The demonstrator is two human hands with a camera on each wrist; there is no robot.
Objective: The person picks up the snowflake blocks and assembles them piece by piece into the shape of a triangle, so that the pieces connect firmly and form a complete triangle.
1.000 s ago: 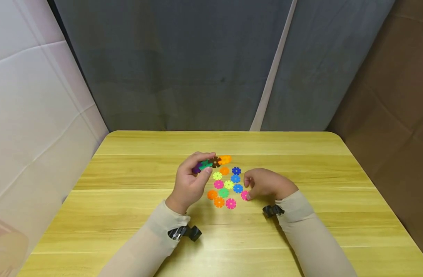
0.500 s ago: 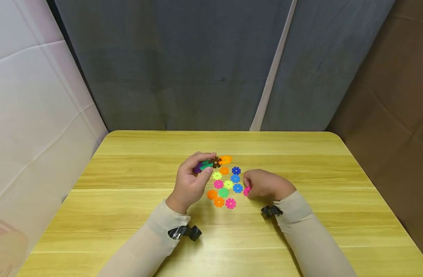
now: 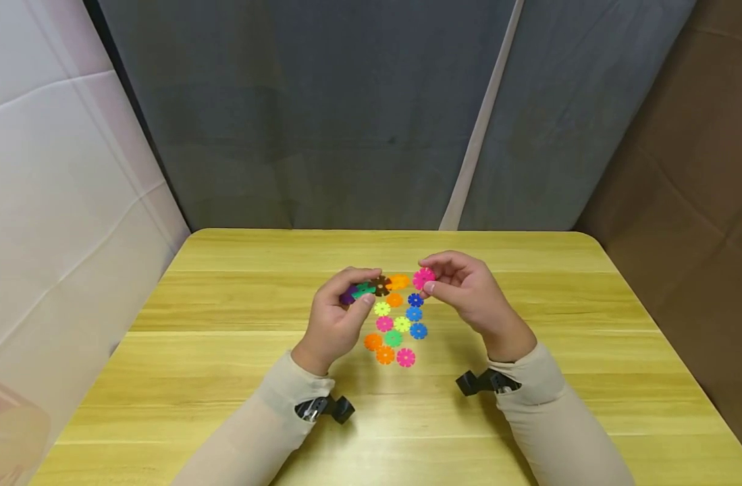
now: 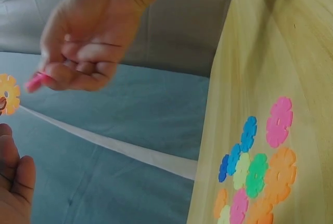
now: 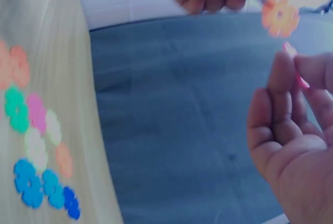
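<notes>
Your left hand (image 3: 334,317) grips a joined disc chain (image 3: 373,286); your right hand (image 3: 468,297) pinches one pink disc (image 3: 423,277). Ten loose discs (image 3: 395,327) lie mid-table (image 3: 225,378), well clear of every edge.

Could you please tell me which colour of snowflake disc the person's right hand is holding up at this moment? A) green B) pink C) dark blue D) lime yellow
B: the right hand pinches a pink disc in its fingers, raised beside the orange end of the joined chain of discs gripped by the left hand.

Pink disc (image 3: 423,277) now lifted off table (image 3: 225,351), beside held chain (image 3: 373,286).
</notes>
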